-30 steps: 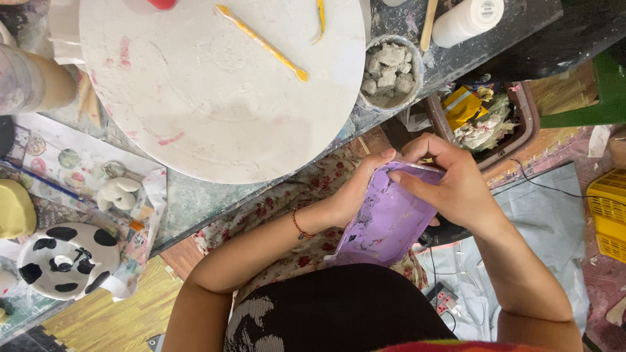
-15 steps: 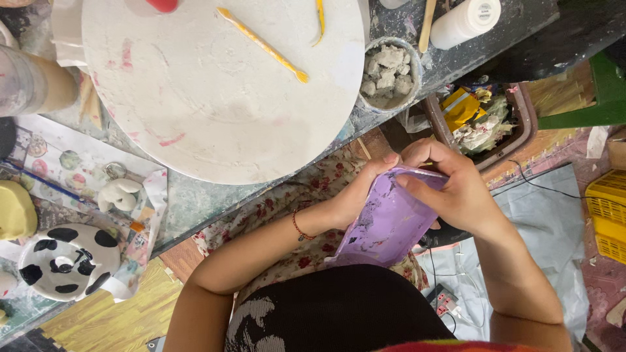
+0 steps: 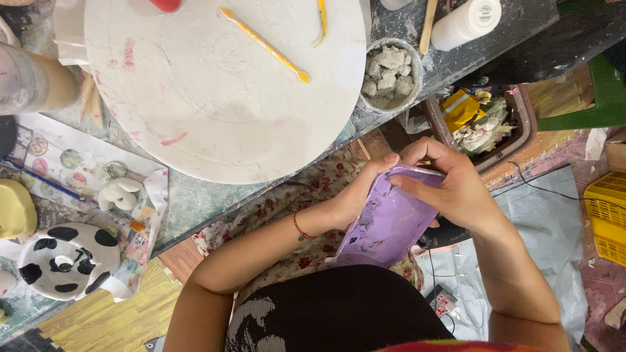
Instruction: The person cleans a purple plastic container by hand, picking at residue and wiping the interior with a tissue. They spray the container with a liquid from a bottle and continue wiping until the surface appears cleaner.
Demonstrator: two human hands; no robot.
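Over my lap, both hands hold a purple flat rectangular piece, smeared with pale residue. My left hand grips its upper left edge with the thumb at the top corner. My right hand curls over the upper right edge, fingers pressing along the top rim. A thin red bracelet circles my left wrist. Both hands are below the table's front edge, just under the big round white board.
A yellow modelling tool lies on the round board. A small tub of grey clay lumps, a white bottle, a black-and-white spotted ceramic piece and a small white figure sit on the table. A yellow crate stands at right.
My right-hand fingers have shifted slightly along the purple piece's top edge; the piece stays tilted in my lap. Nothing else moved.
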